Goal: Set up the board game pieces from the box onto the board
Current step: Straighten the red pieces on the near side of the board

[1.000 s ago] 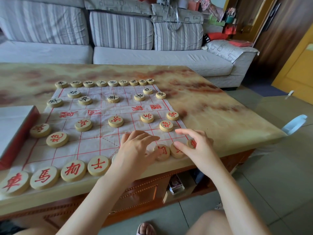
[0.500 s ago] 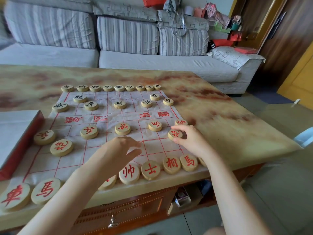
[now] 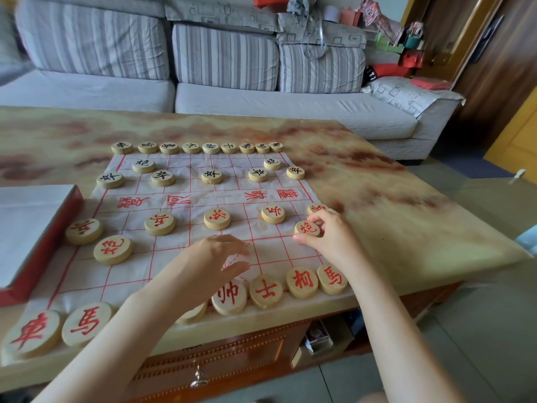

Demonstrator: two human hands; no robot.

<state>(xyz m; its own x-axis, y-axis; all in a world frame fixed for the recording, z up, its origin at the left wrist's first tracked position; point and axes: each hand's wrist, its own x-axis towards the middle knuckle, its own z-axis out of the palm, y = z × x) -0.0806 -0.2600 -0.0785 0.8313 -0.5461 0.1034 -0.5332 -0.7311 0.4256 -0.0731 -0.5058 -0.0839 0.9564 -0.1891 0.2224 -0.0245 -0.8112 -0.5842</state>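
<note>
right hand pinching red cannon piece flat on board; left hand half-open, empty, hovering mid-board.

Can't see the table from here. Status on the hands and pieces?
Right hand pinching the red cannon piece on the cloth board. Left hand open, empty, above the near rows. Nothing blocking.
</note>
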